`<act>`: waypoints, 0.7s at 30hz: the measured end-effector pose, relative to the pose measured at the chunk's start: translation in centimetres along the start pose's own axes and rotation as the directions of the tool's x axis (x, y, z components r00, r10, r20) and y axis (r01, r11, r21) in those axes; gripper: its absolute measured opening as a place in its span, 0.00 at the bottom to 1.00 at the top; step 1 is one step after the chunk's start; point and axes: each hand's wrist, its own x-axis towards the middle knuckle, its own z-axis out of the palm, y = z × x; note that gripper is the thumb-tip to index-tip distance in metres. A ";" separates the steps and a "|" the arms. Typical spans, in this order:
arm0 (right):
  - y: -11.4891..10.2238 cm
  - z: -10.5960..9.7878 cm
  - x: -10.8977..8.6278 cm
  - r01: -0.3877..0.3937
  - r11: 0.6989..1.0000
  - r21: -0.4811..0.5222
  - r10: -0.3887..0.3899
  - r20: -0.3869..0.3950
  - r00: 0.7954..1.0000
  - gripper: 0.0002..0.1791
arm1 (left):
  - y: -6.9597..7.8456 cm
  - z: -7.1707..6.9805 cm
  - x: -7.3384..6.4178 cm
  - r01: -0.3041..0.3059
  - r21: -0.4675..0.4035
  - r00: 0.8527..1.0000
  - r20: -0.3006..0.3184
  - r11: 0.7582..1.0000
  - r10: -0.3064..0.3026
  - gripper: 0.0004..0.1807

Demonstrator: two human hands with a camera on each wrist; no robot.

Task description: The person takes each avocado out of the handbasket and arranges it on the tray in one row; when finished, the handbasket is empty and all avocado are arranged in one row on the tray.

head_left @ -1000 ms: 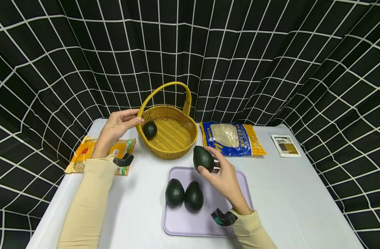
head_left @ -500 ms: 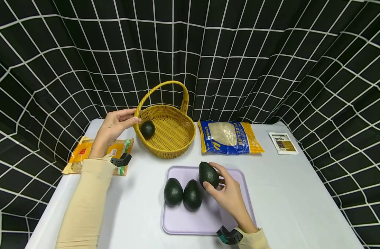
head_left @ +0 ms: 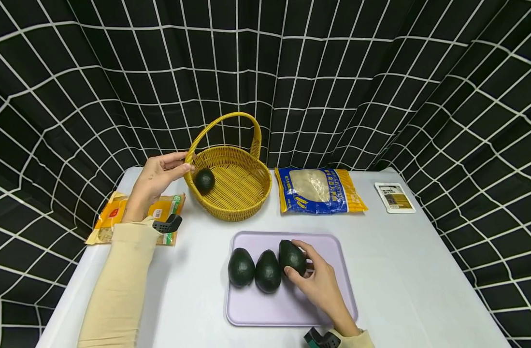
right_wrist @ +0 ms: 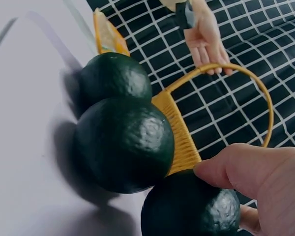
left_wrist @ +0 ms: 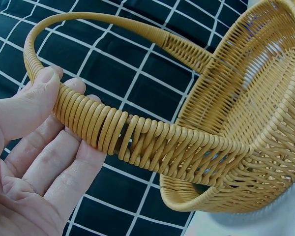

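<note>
My left hand [head_left: 155, 178] pinches the handle of a yellow wicker basket [head_left: 248, 205] near its left base; in the left wrist view the thumb lies on one side of the woven handle [left_wrist: 88, 120] and the fingers on the other. One dark avocado [head_left: 205, 181] lies inside the basket at the left. On the lilac tray [head_left: 265, 313], my right hand [head_left: 321, 282] holds a dark green avocado [head_left: 291, 256] between thumb and fingers. To its left lie a middle avocado [head_left: 268, 271] and a left avocado [head_left: 241, 267], close together. In the right wrist view the held avocado [right_wrist: 187, 209] touches or nearly touches its neighbour.
A blue and yellow food packet [head_left: 317, 191] lies behind the tray. An orange packet [head_left: 113, 220] is partly under the left forearm. A small white packet [head_left: 394, 197] sits at the far right. A black gridded curtain [head_left: 230, 63] surrounds the white table.
My right hand has brought its avocado from beside the basket down and back onto the tray, next to the other two. The left hand keeps its hold on the handle.
</note>
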 end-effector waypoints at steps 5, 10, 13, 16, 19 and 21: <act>0.3 0.0 -0.4 0.000 1.000 -0.009 0.000 -0.002 1.000 0.36 | 0.0 0.0 0.0 -0.013 -0.013 1.000 0.002 1.000 0.013 0.30; 0.4 -0.2 -0.8 0.011 1.000 -0.017 -0.011 -0.005 1.000 0.36 | 0.0 -0.1 0.1 -0.004 -0.002 1.000 0.007 1.000 0.004 0.31; 0.4 -0.3 -1.0 0.025 0.999 -0.033 -0.025 -0.008 1.000 0.36 | 0.1 0.0 0.0 -0.002 -0.001 1.000 0.005 1.000 0.002 0.31; 0.5 -0.4 -1.2 0.036 0.997 -0.061 -0.037 -0.006 0.999 0.36 | 0.0 0.0 0.0 -0.008 0.001 1.000 0.004 1.000 0.008 0.31; 0.5 -0.5 -1.4 0.045 0.995 -0.094 -0.046 -0.004 0.999 0.36 | 0.0 0.0 0.0 -0.012 -0.002 1.000 0.003 1.000 0.012 0.30; 0.5 -0.5 -1.5 0.049 0.993 -0.106 -0.049 -0.003 0.999 0.36 | 0.0 0.0 0.0 -0.012 -0.002 1.000 0.003 1.000 0.012 0.30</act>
